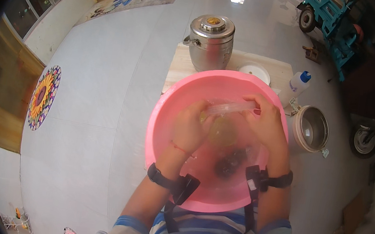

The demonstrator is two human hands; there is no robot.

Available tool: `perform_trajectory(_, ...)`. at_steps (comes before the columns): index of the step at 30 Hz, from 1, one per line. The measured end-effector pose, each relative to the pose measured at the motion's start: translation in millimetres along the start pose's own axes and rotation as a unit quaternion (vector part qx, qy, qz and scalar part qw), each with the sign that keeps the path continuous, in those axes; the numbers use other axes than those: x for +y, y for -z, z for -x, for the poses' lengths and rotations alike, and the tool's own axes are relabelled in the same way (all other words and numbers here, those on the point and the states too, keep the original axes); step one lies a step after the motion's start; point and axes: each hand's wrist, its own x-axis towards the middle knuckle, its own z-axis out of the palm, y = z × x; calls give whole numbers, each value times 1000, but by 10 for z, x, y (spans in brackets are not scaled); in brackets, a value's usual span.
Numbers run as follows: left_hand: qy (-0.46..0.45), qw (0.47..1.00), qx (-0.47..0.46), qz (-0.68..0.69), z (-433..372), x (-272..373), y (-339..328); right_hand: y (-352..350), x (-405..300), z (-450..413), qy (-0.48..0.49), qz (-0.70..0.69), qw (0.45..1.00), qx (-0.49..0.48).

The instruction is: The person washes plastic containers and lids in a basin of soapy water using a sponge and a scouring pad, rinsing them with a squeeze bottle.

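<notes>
A large pink plastic basin [155,127] stands before me with water in it. Over the water, my left hand [191,124] grips one end of a clear, ribbed plastic piece [232,108]. The fingers of my right hand [262,118] pinch its other end. Below and between the hands, a round yellow-green thing [223,132] lies in the water, its kind unclear. A dark object [229,164] sits nearer to me in the basin, blurred by the water. Haze softens the view of the basin.
Behind the basin, a lidded stainless steel pot [211,45] and a white lid or plate [255,71] stand on a light board [180,65]. To the right are a white bottle with a blue cap [295,87] and an open metal-lined container [311,129]. A teal cargo tricycle [330,20] stands farther back.
</notes>
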Motion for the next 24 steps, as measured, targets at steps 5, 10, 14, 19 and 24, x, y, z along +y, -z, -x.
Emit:
perform_trajectory(5, 181, 962, -71, 193, -14, -155, -22, 229, 42, -2, -67, 20, 995, -69)
perform_trajectory(10, 186, 965, -60, 174, -19, -154, -28, 381, 276, 68, -108, -128, 981, -99)
perform_trajectory(14, 147, 977, -52, 145, 47, -194, -58, 424, 380, 158, -174, -12, 982, -68)
perform_trajectory(19, 117, 986, -48, 110, 64, -164, -76, 455, 338, 166, -189, -93, 973, -90)
perform_trajectory(24, 126, 980, -64, 140, 16, -3, -6, 576, 310, 138, -222, -86, 965, -107)
